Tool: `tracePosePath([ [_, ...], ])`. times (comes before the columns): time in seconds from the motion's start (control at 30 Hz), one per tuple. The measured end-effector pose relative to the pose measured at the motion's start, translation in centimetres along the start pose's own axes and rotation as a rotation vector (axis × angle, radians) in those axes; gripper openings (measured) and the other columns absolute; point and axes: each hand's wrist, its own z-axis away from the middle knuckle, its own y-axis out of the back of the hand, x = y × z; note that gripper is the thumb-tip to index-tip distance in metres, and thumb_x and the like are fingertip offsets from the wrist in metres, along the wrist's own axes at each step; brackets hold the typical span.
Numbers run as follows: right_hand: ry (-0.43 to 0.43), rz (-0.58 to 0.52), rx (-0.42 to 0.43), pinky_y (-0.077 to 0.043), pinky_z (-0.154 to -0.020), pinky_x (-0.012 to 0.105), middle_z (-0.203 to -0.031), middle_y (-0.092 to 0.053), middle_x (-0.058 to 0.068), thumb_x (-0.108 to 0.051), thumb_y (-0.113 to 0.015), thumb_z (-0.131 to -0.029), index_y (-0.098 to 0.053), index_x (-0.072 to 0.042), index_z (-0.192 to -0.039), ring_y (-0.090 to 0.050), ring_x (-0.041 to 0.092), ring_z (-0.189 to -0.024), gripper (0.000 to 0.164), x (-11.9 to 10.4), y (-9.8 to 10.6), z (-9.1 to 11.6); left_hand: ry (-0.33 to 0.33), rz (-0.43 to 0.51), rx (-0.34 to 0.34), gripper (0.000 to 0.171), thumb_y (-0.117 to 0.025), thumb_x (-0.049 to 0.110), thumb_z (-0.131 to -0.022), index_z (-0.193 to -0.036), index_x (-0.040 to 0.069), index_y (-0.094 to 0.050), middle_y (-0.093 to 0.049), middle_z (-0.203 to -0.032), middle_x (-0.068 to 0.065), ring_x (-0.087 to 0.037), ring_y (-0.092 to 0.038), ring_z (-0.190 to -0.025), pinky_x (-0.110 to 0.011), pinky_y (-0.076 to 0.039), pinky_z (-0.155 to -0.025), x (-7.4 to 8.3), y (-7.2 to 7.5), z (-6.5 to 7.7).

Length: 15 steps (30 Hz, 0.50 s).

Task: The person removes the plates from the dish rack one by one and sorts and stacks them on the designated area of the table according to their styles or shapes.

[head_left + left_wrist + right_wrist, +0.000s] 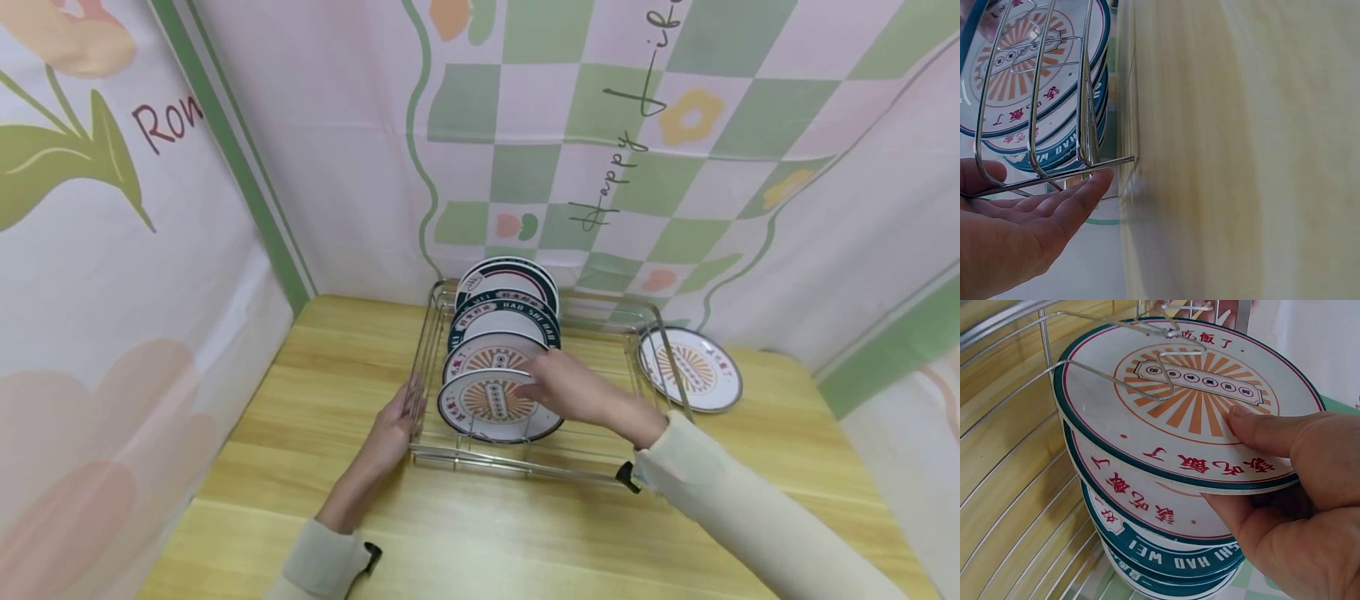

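A wire dish rack [435,452] stands on the wooden table. My left hand [392,429] grips its left side, with the thumb and the fingers [1088,190] on either side of a metal rail in the left wrist view. My right hand [573,387] pinches the right edge of the front plate [468,417], white with an orange sunburst and red characters. Its thumb lies on the printed face and other fingers are behind. This plate stands tilted among the rack's wires. Close behind it are another sunburst plate [1141,494] and several green-rimmed plates [480,312].
Another sunburst plate [720,387] lies on the table to the right of the rack, partly behind its wires. A patterned cloth [465,100] hangs behind the table, and printed cloth also hangs along the left and right. Bare wooden table [510,542] shows in front of the rack.
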Motion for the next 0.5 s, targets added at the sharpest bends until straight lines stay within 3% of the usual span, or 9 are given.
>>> tracePosePath([
  [0.17,0.007,0.004,0.013,-0.064,-0.068,0.027,-0.091,-0.079,0.007,-0.007,-0.075,-0.096,-0.078,0.000,-0.107,-0.072,0.011,-0.074,0.013,-0.4,0.0,0.4,0.001,-0.001,0.007,0.079,-0.040,-0.011,-0.091,-0.166,-0.006,-0.015,-0.023,-0.169,-0.030,-0.050,-0.037,-0.151,-0.057,-0.034,-0.123,0.0,0.0,0.0],
  [0.33,0.004,-0.005,0.054,-0.066,-0.074,0.035,-0.102,-0.079,0.014,-0.004,-0.074,-0.096,-0.074,0.004,-0.115,-0.077,0.022,-0.086,0.020,-0.3,0.2,0.8,0.008,-0.001,0.010,0.079,-0.040,-0.011,-0.092,-0.166,-0.005,-0.015,-0.023,-0.170,-0.029,-0.049,-0.037,-0.151,-0.056,-0.033,-0.124,0.0,0.0,0.1],
  [0.5,-0.049,-0.005,0.075,-0.063,-0.066,0.032,-0.090,-0.079,0.009,-0.008,-0.074,-0.097,-0.074,0.002,-0.106,-0.075,0.017,-0.076,0.012,-0.5,1.1,1.4,0.001,-0.002,0.009,0.079,-0.041,-0.011,-0.092,-0.166,-0.005,-0.016,-0.024,-0.169,-0.030,-0.049,-0.036,-0.151,-0.056,-0.032,-0.124,0.1,0.0,0.0],
])
